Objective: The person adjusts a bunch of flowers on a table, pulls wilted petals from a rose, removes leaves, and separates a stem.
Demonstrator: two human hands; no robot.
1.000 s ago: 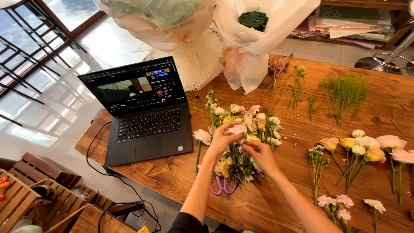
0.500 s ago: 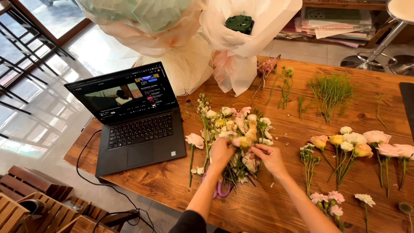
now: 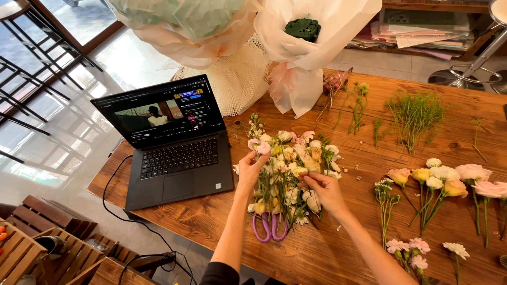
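Pinching a pink flower (image 3: 262, 147) in my left hand (image 3: 250, 170), I lift it over the pile of cut flowers (image 3: 292, 174) on the wooden table (image 3: 348, 248). My right hand (image 3: 325, 191) grips stems there. Purple scissors (image 3: 270, 228) lie beneath; an open laptop (image 3: 171, 150) sits left.

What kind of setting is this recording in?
Probably a florist's workshop: cut flowers sorted across a wooden table, wrapped bouquets standing behind, and purple scissors near the hands.
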